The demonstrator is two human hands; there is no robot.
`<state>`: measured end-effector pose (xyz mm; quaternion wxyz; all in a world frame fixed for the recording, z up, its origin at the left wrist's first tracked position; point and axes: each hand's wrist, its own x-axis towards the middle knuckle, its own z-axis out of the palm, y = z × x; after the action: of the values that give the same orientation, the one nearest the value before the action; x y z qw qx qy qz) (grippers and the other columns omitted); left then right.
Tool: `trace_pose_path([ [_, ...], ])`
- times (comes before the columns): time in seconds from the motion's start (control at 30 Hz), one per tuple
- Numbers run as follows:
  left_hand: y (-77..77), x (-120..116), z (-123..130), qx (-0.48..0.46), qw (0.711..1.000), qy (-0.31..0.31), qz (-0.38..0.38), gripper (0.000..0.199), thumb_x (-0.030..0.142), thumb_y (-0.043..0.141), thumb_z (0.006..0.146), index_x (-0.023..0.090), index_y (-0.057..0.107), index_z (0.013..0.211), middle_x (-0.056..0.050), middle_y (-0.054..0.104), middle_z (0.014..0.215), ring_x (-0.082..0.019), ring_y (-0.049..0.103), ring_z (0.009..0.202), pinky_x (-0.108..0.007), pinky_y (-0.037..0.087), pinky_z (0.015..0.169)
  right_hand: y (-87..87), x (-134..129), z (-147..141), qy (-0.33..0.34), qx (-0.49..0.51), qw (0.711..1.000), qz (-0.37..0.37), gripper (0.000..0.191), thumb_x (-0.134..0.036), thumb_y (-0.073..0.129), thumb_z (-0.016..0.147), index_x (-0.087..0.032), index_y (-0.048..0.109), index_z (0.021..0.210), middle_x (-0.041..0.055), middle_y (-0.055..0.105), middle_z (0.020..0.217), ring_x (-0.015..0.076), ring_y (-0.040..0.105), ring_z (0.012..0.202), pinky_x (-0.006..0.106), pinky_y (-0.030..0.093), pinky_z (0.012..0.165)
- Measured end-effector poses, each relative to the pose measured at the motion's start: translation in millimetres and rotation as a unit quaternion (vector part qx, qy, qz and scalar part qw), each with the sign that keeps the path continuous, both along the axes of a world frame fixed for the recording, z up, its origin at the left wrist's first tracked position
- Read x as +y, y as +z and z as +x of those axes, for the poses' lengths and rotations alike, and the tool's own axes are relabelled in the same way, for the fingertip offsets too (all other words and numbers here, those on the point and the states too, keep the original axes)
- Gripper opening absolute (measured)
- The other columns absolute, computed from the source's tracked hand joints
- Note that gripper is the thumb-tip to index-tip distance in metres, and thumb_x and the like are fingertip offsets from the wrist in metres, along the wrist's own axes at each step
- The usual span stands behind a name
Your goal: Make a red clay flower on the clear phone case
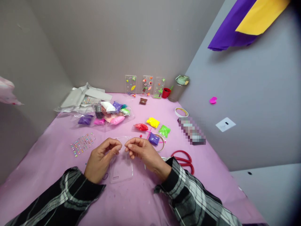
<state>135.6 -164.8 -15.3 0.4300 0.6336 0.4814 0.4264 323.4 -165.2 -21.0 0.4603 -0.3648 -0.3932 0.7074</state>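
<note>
Head view: a clear phone case (121, 171) lies flat on the pink tabletop (141, 204), between the two hands and partly under their fingers. It sits at 3 o'clock from the left hand (101, 160) and between 8 and 9 o'clock from the right hand (144, 153). On each hand, thumb and forefinger meet at the tips; I cannot tell whether anything small is pinched there. The two hands are just apart.

From the right hand, a red packet (141, 127) lies at 12 o'clock, a purple packet (154, 139) and a yellow packet (152, 122) at 1, and red-handled scissors (187, 164) at 3. A sheet of gems (82, 144) is at 10 o'clock from the left hand. At 1 o'clock from the case, three decorated cases (147, 86) stand against the wall. Any lettering on the pixelated dark object (191, 131) at 2 o'clock cannot be read.
</note>
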Motion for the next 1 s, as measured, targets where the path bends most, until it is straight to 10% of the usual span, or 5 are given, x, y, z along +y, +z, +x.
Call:
trace_pose_path([
  [0.6, -3.2, 2, 1, -0.112, 0.993, 0.021, -0.043, 0.016, 0.035, 0.074, 0.084, 0.023, 0.070, 0.094, 0.000, 0.070, 0.089, -0.016, 0.067, 0.081, -0.026, 0.054, 0.074, 8.4, -2, 1, -0.030, 0.002, 0.999, -0.033, 0.033, -0.046, 0.081, 0.077, -0.015, 0.071, 0.079, 0.0012, 0.064, 0.076, 0.0078, 0.052, 0.060, 0.020, 0.035, 0.052],
  [0.83, -9.0, 6, 2, -0.170, 0.974, 0.044, -0.141, 0.026, 0.042, 0.078, 0.082, 0.022, 0.069, 0.096, 0.001, 0.067, 0.090, -0.015, 0.068, 0.079, -0.026, 0.054, 0.077, 57.5, -7, 25, 0.058, -0.020, 0.996, -0.060, 0.037, -0.051, 0.071, 0.086, -0.017, 0.066, 0.074, -0.0105, 0.035, 0.048, 0.0049, 0.017, 0.043, 0.024, 0.011, 0.044],
  [1.0, -9.0, 7, 2, -0.169, 0.969, 0.041, -0.173, 0.034, 0.049, 0.079, 0.079, 0.022, 0.068, 0.096, 0.000, 0.068, 0.087, -0.016, 0.066, 0.079, -0.027, 0.054, 0.076, 95.6, 50, 52, 0.037, -0.134, 0.990, 0.007, 0.026, -0.043, 0.073, 0.083, -0.018, 0.069, 0.080, -0.0089, 0.045, 0.054, 0.0041, 0.019, 0.043, 0.024, 0.010, 0.043],
])
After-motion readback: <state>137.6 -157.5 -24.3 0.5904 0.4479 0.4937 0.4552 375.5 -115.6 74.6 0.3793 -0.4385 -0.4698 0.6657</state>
